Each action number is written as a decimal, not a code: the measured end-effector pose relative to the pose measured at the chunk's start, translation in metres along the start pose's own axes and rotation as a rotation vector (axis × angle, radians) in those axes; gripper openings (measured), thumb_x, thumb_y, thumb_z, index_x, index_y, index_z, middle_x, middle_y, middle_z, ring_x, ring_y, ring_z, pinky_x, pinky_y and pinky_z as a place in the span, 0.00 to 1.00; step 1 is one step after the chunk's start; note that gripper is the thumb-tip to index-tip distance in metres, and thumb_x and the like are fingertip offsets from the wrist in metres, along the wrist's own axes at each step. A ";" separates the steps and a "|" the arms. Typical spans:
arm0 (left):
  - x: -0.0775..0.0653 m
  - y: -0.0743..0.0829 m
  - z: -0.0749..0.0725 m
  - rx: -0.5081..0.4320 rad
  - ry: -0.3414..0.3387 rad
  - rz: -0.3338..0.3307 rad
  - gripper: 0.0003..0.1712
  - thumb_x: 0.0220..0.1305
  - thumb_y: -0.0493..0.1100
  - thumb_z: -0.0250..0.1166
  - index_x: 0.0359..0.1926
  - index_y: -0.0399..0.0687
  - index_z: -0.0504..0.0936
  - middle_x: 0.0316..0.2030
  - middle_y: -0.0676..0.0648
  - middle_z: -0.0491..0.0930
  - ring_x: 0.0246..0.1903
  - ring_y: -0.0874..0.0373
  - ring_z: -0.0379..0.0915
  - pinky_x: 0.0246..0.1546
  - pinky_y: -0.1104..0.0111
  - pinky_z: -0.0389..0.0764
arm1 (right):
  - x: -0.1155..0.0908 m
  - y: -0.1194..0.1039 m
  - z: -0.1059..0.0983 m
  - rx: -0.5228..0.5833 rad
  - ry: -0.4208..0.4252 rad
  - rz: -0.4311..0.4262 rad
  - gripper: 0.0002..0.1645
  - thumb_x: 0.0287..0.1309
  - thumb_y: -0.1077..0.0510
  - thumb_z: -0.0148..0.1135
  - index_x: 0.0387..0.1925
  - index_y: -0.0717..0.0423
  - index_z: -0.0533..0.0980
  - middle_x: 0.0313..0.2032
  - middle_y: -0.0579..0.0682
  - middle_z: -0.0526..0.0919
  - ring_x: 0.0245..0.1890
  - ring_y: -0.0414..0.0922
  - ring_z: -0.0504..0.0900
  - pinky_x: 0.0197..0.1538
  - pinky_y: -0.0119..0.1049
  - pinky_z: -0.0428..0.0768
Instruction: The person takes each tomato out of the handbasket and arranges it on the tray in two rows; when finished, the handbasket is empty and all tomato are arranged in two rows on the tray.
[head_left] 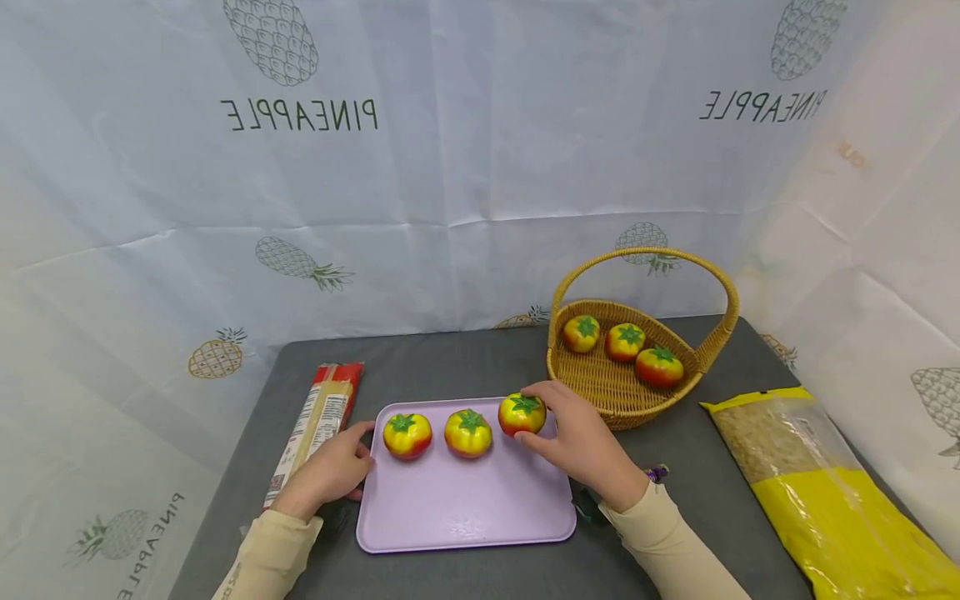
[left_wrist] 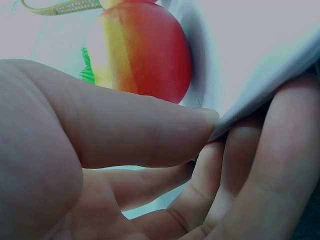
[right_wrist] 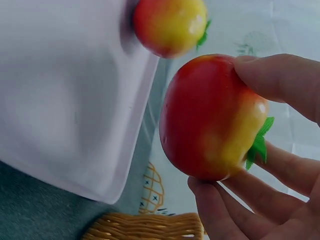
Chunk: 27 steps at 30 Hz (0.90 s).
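Observation:
A lilac tray (head_left: 467, 508) lies on the dark table. My left hand (head_left: 333, 468) pinches its left rim; in the left wrist view the thumb (left_wrist: 165, 127) is on top and fingers curl beneath. Along the tray's back half sit two red-and-yellow toy tomatoes with green leafy tops, the left tomato (head_left: 407, 442) and the middle tomato (head_left: 468, 439). My right hand (head_left: 581, 437) grips a third, the right tomato (right_wrist: 210, 120), between thumb and fingers at the tray's back right corner. In the right wrist view it appears raised off the tray.
A wicker basket (head_left: 600, 383) with a tall handle stands at the back right, holding three more tomatoes, one of them a redder tomato (head_left: 659, 367). A yellow-and-clear bag (head_left: 832, 492) lies at the right, and a long red-ended packet (head_left: 318, 425) is left of the tray.

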<state>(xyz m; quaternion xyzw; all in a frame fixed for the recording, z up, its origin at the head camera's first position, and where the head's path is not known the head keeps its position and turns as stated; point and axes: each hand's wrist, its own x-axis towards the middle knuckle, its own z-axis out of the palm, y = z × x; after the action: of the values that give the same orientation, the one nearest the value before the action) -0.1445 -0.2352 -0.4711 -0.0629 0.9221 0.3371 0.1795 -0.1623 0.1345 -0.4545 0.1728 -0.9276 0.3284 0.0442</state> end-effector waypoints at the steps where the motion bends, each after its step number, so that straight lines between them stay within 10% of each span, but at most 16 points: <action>1: 0.000 0.000 0.000 0.000 0.000 -0.001 0.39 0.69 0.37 0.66 0.80 0.40 0.66 0.43 0.40 0.81 0.29 0.52 0.78 0.29 0.64 0.90 | 0.000 0.000 0.001 0.000 -0.005 -0.002 0.36 0.54 0.48 0.85 0.64 0.45 0.80 0.60 0.44 0.84 0.57 0.45 0.84 0.64 0.49 0.87; 27: 0.002 -0.002 0.000 -0.019 -0.017 0.007 0.39 0.70 0.36 0.66 0.80 0.40 0.66 0.45 0.39 0.81 0.32 0.53 0.79 0.30 0.63 0.90 | -0.001 0.004 0.015 -0.048 -0.072 0.062 0.35 0.54 0.50 0.85 0.63 0.47 0.81 0.58 0.45 0.84 0.54 0.45 0.84 0.65 0.50 0.86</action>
<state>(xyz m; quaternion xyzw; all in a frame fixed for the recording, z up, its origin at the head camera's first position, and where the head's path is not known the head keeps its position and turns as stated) -0.1460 -0.2368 -0.4728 -0.0585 0.9175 0.3472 0.1853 -0.1620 0.1284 -0.4683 0.1543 -0.9411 0.3008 0.0048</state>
